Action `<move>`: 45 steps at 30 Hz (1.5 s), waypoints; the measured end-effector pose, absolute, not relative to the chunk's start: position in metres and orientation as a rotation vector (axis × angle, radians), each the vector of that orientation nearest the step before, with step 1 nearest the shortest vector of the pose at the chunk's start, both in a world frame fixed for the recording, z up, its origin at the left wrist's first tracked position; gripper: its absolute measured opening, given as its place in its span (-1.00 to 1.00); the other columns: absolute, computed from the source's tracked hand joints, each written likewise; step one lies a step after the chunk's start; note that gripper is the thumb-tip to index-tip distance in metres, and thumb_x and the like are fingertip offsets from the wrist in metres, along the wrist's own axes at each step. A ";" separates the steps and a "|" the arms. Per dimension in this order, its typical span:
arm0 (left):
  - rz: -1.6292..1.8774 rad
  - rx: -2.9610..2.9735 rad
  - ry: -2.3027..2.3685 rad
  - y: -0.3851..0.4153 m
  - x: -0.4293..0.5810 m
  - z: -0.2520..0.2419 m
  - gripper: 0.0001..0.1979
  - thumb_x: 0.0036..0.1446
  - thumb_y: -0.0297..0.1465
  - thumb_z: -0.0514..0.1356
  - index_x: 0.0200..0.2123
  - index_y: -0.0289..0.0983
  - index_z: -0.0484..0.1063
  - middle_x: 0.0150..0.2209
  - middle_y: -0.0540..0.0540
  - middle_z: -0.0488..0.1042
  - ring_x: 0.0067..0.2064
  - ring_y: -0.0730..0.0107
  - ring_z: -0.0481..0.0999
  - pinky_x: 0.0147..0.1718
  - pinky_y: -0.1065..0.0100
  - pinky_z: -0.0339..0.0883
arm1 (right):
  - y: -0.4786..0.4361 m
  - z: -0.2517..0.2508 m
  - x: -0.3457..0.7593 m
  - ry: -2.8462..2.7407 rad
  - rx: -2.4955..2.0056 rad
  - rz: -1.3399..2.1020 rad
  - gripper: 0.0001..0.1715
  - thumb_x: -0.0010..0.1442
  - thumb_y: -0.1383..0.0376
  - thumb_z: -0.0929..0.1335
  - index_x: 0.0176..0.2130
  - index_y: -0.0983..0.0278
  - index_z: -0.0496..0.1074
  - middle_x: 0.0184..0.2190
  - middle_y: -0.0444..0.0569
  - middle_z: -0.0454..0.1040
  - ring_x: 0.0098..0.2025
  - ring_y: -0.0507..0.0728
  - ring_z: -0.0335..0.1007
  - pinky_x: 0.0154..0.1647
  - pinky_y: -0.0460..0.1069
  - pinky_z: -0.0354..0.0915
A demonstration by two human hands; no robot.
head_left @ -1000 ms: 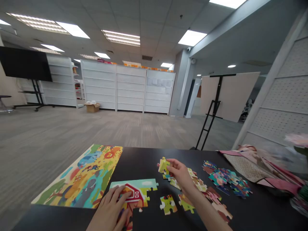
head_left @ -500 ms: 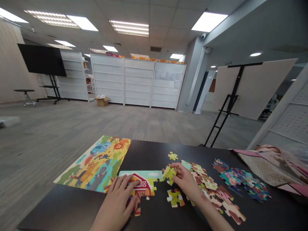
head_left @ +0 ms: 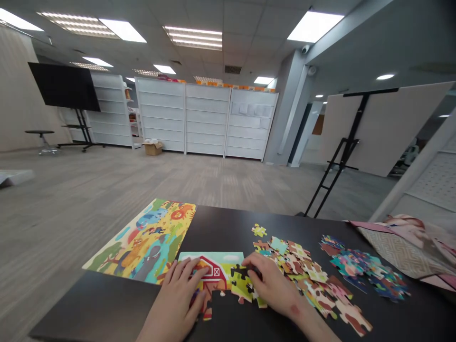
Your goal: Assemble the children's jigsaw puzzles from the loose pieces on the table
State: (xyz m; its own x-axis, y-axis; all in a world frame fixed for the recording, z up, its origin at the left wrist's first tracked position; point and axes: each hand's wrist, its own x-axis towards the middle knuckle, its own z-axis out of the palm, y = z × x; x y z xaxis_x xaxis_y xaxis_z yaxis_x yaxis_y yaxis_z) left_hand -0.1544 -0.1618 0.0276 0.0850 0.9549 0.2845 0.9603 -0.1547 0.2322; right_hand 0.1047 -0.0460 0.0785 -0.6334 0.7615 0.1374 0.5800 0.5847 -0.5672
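My left hand lies flat with fingers spread over the joined puzzle section, which shows a red barn under a pale sky. At the section's right edge, my right hand has its fingers bent down on a green puzzle piece. The fingers partly cover this piece, so whether it is locked in cannot be told. Dark table shows through a gap just above it. Right of my hand lies a heap of loose farm-coloured pieces. A single yellow-green piece rests apart, beyond my right hand.
A colourful animal picture sheet lies on the left of the dark table. Another pile of blue and teal pieces sits on the right, beside a patterned pink-edged cloth bag. Past the table stands a black easel-like stand.
My right hand has moved down and slightly left, from holding a raised green piece to pressing at the section's edge. Green pieces there now sit closer to the section. My left hand stays put.
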 end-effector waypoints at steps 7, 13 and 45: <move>-0.600 -2.287 -2.010 -0.163 -0.154 0.029 -0.60 0.39 -0.26 0.10 0.25 0.08 0.33 0.30 0.00 0.33 0.31 0.02 0.28 0.27 -0.16 0.19 | -0.070 0.075 0.117 -2.484 -1.112 0.732 -0.71 0.07 0.33 0.43 -0.15 0.20 0.43 -0.10 -0.01 0.49 -0.02 0.23 0.41 0.07 0.10 0.32; -0.583 -2.276 -1.990 -0.162 -0.155 0.028 -0.61 0.37 -0.24 0.12 0.24 0.09 0.35 0.29 0.01 0.36 0.29 0.01 0.31 0.23 -0.16 0.25 | -0.056 0.072 0.113 -2.498 -1.030 0.669 -0.77 0.16 0.37 0.37 -0.16 0.18 0.54 0.01 0.05 0.48 0.08 0.24 0.41 0.16 0.14 0.30; -0.532 -2.227 -1.819 -0.158 -0.162 0.019 -0.61 0.35 -0.22 0.14 0.22 0.06 0.39 0.25 -0.03 0.42 0.21 -0.01 0.43 0.11 -0.09 0.40 | -0.040 0.064 0.125 -2.156 -1.181 0.868 -0.76 0.17 0.40 0.26 -0.21 0.20 0.47 -0.22 -0.06 0.48 -0.26 0.12 0.46 -0.20 0.01 0.37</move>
